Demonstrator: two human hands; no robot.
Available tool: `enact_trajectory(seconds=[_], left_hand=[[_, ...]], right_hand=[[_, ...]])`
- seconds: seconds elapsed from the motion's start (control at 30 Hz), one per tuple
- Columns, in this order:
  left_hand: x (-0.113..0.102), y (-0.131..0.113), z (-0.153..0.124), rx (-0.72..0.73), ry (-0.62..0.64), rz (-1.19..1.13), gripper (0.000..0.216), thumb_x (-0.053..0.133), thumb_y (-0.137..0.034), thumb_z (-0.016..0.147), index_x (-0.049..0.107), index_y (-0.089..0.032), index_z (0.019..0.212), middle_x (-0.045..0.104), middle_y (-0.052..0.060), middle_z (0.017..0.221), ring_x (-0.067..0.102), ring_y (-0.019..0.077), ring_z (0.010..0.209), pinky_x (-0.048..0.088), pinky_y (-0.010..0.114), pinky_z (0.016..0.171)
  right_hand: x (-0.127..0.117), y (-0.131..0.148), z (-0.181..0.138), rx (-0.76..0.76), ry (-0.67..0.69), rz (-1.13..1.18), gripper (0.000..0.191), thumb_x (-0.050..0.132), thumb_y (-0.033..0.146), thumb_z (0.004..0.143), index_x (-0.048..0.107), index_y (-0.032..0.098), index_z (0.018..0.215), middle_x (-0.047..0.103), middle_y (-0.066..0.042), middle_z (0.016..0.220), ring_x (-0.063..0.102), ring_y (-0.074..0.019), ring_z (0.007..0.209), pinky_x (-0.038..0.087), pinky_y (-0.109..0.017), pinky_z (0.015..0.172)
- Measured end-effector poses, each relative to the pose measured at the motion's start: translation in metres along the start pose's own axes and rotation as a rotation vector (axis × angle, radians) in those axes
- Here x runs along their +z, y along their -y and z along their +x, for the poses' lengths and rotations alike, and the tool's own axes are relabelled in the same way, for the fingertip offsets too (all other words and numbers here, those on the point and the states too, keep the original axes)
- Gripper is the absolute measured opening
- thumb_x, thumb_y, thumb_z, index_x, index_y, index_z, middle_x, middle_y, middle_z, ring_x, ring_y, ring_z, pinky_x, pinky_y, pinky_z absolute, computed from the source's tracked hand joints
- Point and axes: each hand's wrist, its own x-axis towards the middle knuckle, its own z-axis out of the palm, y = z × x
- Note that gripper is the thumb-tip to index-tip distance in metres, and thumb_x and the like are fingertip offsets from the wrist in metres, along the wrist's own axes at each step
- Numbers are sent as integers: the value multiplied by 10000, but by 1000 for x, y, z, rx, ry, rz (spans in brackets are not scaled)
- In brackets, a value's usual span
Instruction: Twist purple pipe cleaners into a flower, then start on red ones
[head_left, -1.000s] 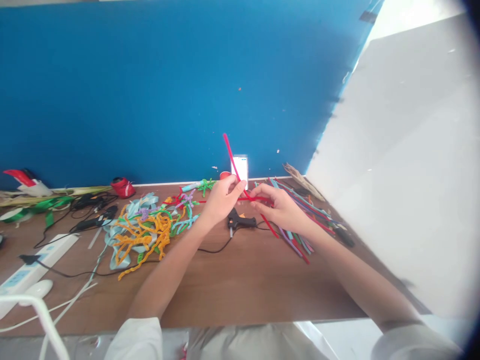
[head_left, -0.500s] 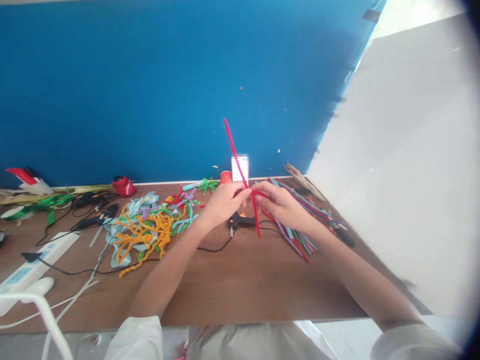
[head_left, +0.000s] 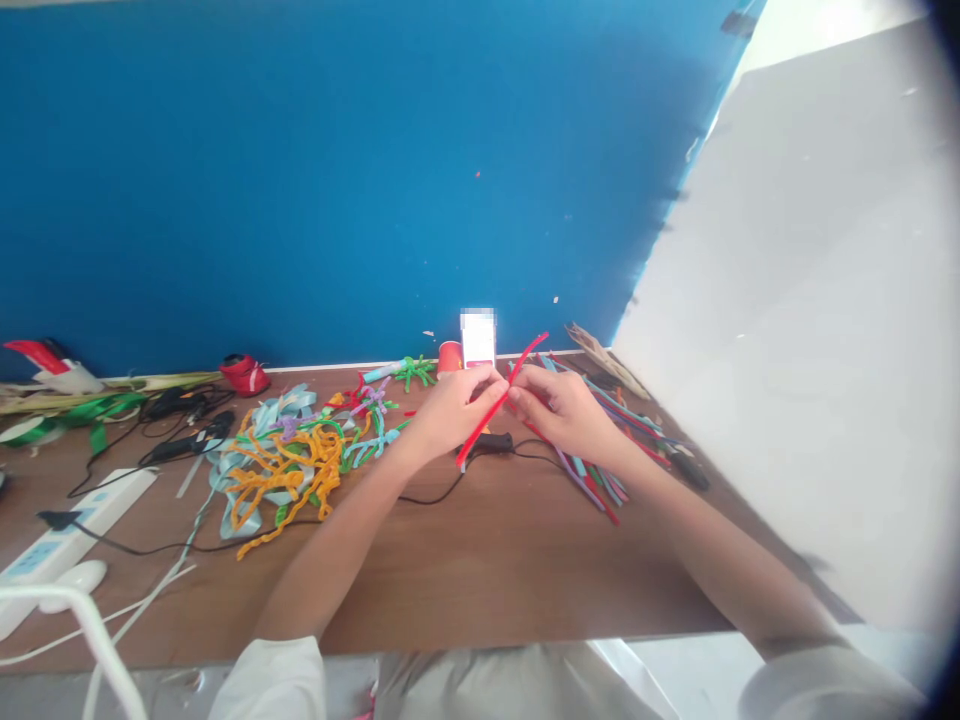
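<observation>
A red pipe cleaner (head_left: 481,428) is held between my two hands above the middle of the table. One stretch of it slants down to the left and another rises to the upper right. My left hand (head_left: 459,405) pinches it near the middle, fingers closed. Fingertips of my right hand (head_left: 559,405) also close on it there, almost touching the left ones. Below the hands lies a black glue gun (head_left: 493,443), partly covered by the pipe cleaner. Under my right hand and wrist rests a bundle of coloured pipe cleaners (head_left: 592,485).
Twisted orange pipe cleaners (head_left: 300,465) and light blue ribbon (head_left: 247,515) lie to the left. A white power strip (head_left: 90,515) with cables is farther left. At the back, a phone (head_left: 478,340) stands by a red cup (head_left: 449,358), against a blue wall (head_left: 337,180).
The red pipe cleaner has turned in my fingers: its long upper-left end has gone from there, and lengths now point lower left and upper right. Both hands stay nearly in place.
</observation>
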Motion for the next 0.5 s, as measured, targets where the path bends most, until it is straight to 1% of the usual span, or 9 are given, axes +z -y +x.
enact_trajectory(seconds=[0.1, 0.17, 0.27, 0.4, 0.5], left_hand=[[0, -1, -1, -24, 59, -148, 289, 499, -419, 974, 617, -167, 896, 640, 23, 785, 548, 135, 672, 412, 258, 610], [-2, 0, -1, -31, 90, -225, 275, 539, -423, 952, 622, -166, 903, 632, 20, 782, 550, 129, 654, 433, 255, 601], [-5, 0, 0, -6, 118, -233, 265, 603, -418, 916, 652, -157, 921, 635, 20, 795, 562, 126, 657, 450, 254, 600], [-9, 0, 1, 41, 87, -181, 270, 598, -409, 929, 661, -148, 891, 670, 39, 859, 614, 151, 773, 489, 277, 697], [-9, 0, 1, 35, 112, -286, 214, 584, -367, 941, 619, -156, 933, 686, 54, 935, 658, 169, 876, 519, 293, 773]], right_hand=[[-5, 4, -3, -53, -22, -68, 229, 524, 255, 966, 573, 203, 748, 569, 12, 591, 456, -130, 537, 295, -282, 564], [-7, 5, -6, -84, -13, -112, 196, 525, 234, 956, 571, 205, 767, 565, 11, 596, 456, -133, 541, 285, -286, 566], [-6, 5, -8, -107, -6, -129, 162, 526, 228, 955, 560, 207, 797, 576, 7, 614, 467, -134, 546, 288, -285, 569], [-1, 2, -6, -76, -27, -38, 190, 522, 280, 984, 573, 207, 816, 587, 10, 623, 471, -130, 544, 305, -278, 568], [3, -1, -4, -45, -52, -18, 230, 533, 317, 991, 578, 205, 796, 595, 10, 630, 463, -126, 549, 316, -277, 581]])
